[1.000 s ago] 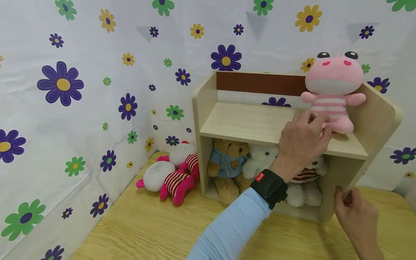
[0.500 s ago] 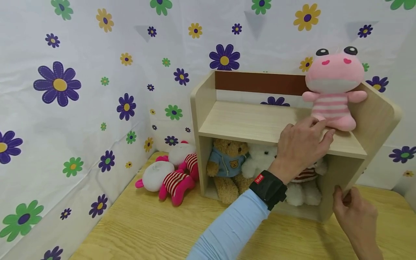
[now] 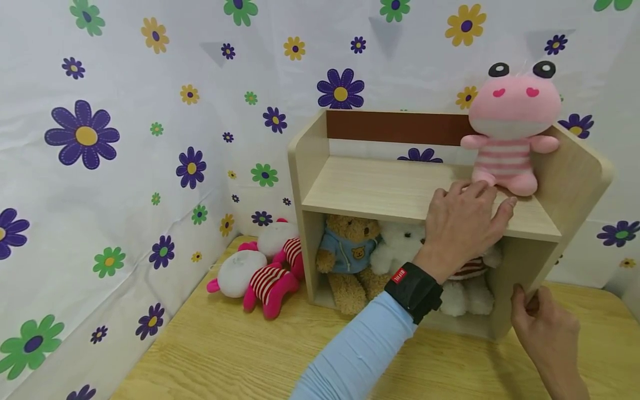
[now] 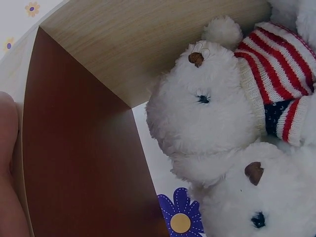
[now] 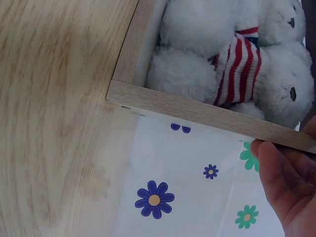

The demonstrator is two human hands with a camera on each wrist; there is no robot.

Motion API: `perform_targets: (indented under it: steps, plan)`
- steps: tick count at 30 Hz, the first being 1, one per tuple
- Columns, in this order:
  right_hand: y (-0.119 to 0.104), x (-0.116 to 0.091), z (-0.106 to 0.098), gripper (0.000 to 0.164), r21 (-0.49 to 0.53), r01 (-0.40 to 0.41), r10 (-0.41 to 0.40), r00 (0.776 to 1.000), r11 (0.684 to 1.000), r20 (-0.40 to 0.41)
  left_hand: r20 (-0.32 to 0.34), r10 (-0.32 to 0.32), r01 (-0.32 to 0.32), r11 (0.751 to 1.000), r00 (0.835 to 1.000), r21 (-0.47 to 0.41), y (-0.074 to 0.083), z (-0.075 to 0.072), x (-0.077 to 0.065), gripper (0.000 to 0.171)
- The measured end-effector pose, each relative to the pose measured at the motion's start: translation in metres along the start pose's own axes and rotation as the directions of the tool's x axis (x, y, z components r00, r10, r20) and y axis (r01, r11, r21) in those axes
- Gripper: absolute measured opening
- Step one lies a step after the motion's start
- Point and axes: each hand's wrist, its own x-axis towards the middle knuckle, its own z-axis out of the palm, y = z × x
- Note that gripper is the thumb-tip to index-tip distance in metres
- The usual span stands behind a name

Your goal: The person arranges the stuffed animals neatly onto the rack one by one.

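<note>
A pink plush toy with a striped body and bulging black eyes sits upright at the right end of the upper board of a light wood shelf. My left hand reaches over that board, its fingers extended and touching the toy's foot. Lower right, my right hand pinches the front edge of the shelf's side panel between thumb and fingers. In the right wrist view, that side panel meets the fingertips. The left wrist view has only a sliver of the left hand.
The lower compartment holds a brown teddy bear in a blue hoodie and white plush toys, one in a striped sweater. Two pink and white plush toys lie on the table left of the shelf. Flowered cloth hangs behind.
My left hand's fingers have loosened from the toy's foot and flattened against it. The toy has shifted slightly back and stands straighter. The right hand keeps its place on the side panel.
</note>
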Motion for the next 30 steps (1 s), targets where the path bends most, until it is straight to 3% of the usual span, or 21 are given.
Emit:
perform_targets:
  steps: [4, 13, 18, 22, 30]
  plan:
    - [0.001, 0.000, 0.000, 0.038, 0.000, 0.005, -0.005, 1.000, 1.000, 0.007, 0.027, -0.008, 0.008, 1.000, 1.000, -0.005, 0.000, -0.001, 0.000, 0.047]
    - [0.007, -0.003, -0.001, 0.035, -0.017, 0.006, -0.005, 0.999, 1.000, 0.051, 0.011, 0.005, -0.006, 0.999, 1.000, 0.042, 0.000, -0.001, -0.001, 0.049]
    - [0.007, -0.003, 0.001, 0.035, -0.016, 0.005, -0.004, 0.999, 1.000, 0.039, -0.101, 0.027, -0.021, 0.998, 0.995, 0.059, -0.003, 0.000, -0.003, 0.044]
    - [0.005, -0.002, 0.001, 0.036, -0.014, -0.002, 0.003, 0.999, 1.000, 0.041, -0.168, 0.052, -0.053, 0.999, 0.984, 0.000, -0.007, -0.004, -0.008, 0.034]
    - [-0.002, 0.002, -0.003, 0.032, 0.009, -0.033, 0.033, 0.999, 0.999, 0.034, -0.163, 0.097, -0.122, 0.980, 0.982, -0.155, -0.013, -0.018, -0.024, 0.030]
